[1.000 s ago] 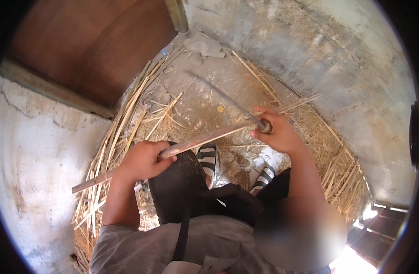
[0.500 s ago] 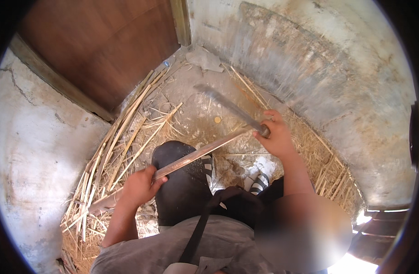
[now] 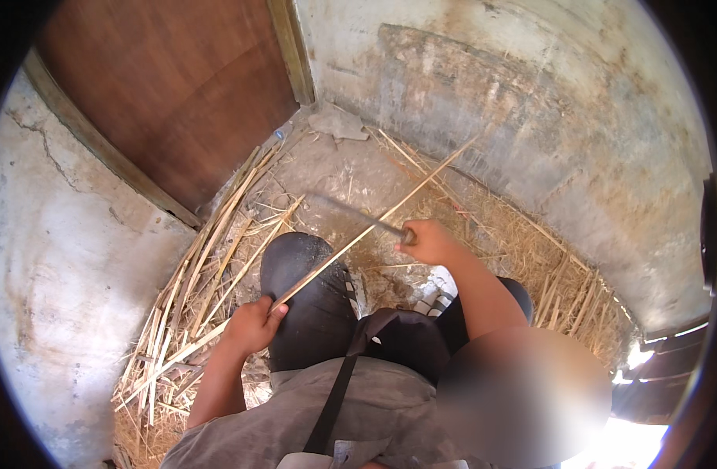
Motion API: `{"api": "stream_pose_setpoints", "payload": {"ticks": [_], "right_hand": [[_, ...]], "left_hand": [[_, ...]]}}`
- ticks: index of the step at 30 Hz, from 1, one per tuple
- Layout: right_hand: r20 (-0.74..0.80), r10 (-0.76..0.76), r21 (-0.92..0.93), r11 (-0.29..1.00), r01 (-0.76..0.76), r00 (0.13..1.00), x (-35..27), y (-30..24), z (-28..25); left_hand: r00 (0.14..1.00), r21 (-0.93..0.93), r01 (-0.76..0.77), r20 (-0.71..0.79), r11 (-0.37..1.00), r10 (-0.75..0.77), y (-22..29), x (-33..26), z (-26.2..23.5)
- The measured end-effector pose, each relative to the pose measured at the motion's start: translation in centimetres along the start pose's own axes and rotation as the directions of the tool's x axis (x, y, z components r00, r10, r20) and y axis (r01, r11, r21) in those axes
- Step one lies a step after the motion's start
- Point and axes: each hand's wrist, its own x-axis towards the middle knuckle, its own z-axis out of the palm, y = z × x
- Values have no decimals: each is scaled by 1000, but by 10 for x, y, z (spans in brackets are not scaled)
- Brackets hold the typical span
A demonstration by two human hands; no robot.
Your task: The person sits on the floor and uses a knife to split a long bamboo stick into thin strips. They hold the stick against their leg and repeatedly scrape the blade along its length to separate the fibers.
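Observation:
A long, narrow bamboo strip (image 3: 336, 258) runs slantwise from the lower left, over my bent left knee, toward the far right wall. Closed round it beside that knee is my left hand (image 3: 253, 324), thumb on the upper side. My right hand (image 3: 430, 241) grips the short handle of a machete-like knife (image 3: 357, 213). Its dark blade, smeared by motion, points to the far left and crosses the strip in the picture. I cannot tell whether blade and strip touch.
Split bamboo strips (image 3: 188, 270) lie piled along the left wall. Shavings and more strips (image 3: 566, 285) cover the floor at right. A brown door (image 3: 171, 102), stained walls (image 3: 523, 94) and a flat stone-like piece (image 3: 337, 123) surround the corner. A rounded blurred shape (image 3: 523, 399) hides the lower right.
The strip now shows a pale, narrow edge rather than a broad brown side, and reaches farther past my right hand. My right hand and the knife have moved down and left.

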Motion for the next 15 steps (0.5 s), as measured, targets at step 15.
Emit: {"api": "stream_pose_setpoints", "payload": {"ticks": [15], "right_hand": [[129, 25, -44, 999, -20, 991, -8, -11, -27]], "left_hand": [[995, -43, -95, -34, 995, 93, 6, 7, 11]]}}
